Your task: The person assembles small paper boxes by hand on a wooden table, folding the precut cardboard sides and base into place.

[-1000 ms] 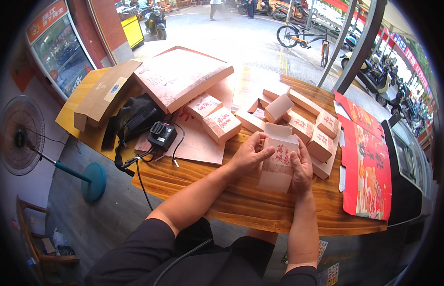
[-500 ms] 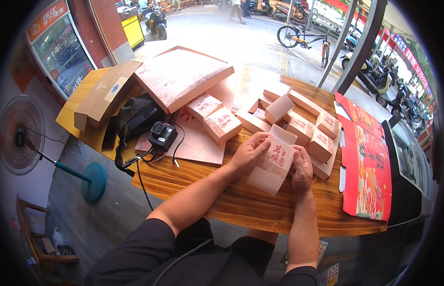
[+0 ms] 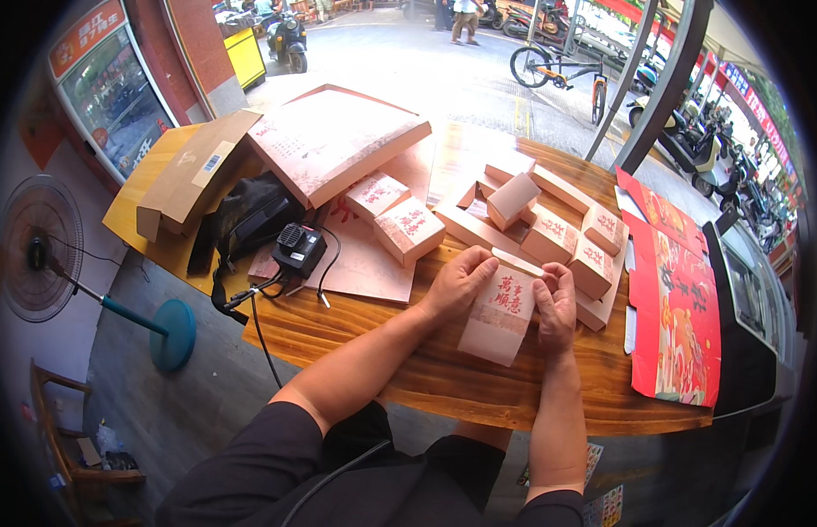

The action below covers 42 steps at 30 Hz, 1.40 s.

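Near the table's [image 3: 356, 338] front edge, the left hand [image 3: 457, 283] and right hand [image 3: 556, 303] grip a pink carton [image 3: 500, 314], seemingly mid-folding; squaring its top flap likely needs steady thumb pressure

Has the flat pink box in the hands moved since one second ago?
Yes. The flat pink box has tilted: its lower end swung left along the wooden table, while the top stayed beside the folded boxes.
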### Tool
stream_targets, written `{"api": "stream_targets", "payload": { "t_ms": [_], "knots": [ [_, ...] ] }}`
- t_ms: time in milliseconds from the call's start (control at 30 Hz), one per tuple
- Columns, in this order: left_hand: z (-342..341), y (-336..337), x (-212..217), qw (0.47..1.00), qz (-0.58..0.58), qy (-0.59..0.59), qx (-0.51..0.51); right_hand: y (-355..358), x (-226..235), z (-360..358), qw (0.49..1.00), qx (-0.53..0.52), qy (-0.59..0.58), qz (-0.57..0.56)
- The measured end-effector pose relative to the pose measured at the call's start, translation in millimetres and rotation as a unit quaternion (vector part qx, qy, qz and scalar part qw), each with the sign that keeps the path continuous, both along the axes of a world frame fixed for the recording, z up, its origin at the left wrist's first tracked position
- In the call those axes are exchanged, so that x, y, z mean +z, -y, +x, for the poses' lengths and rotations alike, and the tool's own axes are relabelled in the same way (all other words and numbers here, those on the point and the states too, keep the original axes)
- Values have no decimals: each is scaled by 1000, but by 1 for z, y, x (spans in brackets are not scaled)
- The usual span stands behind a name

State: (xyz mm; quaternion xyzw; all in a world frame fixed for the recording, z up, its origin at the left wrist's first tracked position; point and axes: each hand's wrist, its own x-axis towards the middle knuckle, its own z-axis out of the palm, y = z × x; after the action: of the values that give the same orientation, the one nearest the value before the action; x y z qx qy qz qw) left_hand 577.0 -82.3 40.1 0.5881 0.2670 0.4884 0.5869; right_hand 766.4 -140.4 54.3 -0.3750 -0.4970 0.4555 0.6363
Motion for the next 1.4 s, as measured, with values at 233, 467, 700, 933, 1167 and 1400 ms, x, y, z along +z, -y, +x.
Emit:
{"api": "stream_targets", "payload": {
  "t_ms": [233,467,700,933,1167,1400],
  "knots": [
    [0,2,2,998,-32,62,12,1,5,-2,999,47,9,6],
    [-2,3,3,995,-58,69,-38,0,-3,4,998,58,16,-17],
    [-2,6,2,997,-3,33,-65,-1,-9,10,998,30,-8,-46],
    [0,11,8,999,7,34,-38,2,3,4,998,45,-22,-28],
    [2,6,3,997,-33,67,-7,1,4,1,997,74,13,-6],
    [-2,7,7,997,-44,56,-30,1,3,1,996,82,32,9]
  ]
}}
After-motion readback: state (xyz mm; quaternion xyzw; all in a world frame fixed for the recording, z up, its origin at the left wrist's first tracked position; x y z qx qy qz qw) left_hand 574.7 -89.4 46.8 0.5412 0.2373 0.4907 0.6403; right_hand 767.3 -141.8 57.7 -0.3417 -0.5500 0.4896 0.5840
